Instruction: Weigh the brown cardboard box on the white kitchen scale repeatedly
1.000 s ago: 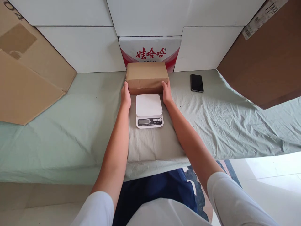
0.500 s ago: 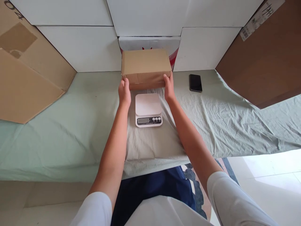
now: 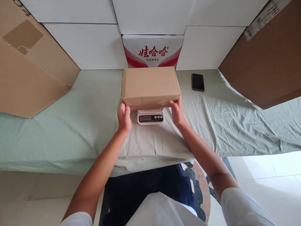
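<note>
With the brown box (image 3: pixel 150 82) as the centre of my clock, I start at nine, where a left carton (image 3: pixel 28 69) of matt tan cardboard carries a patch of tape. The worktop (image 3: pixel 101 138) is draped in pale green cloth, smoother on the left, finely crumpled towards three. Between seven and eight, the left hand (image 3: pixel 124 118) has its grip closed on the box's near corner, thumb upright at the front face, its left forearm (image 3: pixel 105 150) slanting up from seven. The box itself is a low, flat-topped oblong of plain cardboard, over the scale (image 3: pixel 150 118); I cannot tell whether they touch. The scale's white front, with black strip and round buttons, shows at six. At twelve is a white printed carton (image 3: pixel 152 42) with red curves and lettering. Between four and five, the right hand (image 3: pixel 177 112) likewise clasps the near corner, thumb along the lower edge. At three lies a glossy black phone (image 3: pixel 198 82), and beyond it a darker brown right carton (image 3: pixel 263 69) with a pale label.
</note>
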`<state>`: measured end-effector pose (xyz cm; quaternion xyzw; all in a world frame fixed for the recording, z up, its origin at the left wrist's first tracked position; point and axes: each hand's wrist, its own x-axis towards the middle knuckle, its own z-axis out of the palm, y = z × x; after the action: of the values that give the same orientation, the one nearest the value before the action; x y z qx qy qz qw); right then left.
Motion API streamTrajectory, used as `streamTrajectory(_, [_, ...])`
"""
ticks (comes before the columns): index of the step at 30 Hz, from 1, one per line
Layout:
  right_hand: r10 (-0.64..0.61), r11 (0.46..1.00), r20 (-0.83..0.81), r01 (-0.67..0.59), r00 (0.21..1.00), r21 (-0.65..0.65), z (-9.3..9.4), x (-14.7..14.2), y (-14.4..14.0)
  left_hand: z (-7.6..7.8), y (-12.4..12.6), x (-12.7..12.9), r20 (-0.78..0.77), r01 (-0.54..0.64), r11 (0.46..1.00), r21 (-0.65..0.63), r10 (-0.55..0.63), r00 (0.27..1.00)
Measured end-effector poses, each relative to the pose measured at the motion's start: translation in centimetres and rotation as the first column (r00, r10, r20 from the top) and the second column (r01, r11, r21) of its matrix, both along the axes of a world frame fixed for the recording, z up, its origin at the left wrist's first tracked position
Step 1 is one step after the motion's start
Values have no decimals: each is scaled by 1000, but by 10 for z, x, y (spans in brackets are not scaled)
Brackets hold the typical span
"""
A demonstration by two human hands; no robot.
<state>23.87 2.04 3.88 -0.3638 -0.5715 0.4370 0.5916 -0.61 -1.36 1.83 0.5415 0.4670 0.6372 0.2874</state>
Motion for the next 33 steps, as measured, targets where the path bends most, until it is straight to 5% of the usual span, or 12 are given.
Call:
streamTrajectory(13, [-18, 999, -18, 18, 1000, -29, -9, 0, 0, -11, 4, -4, 19, -20, 1000, -18, 20, 1000])
streamTrajectory(33, [-42, 998, -27, 41, 999, -43, -5, 0, -3, -8, 5, -2, 21, 20, 1000, -22, -20, 1000])
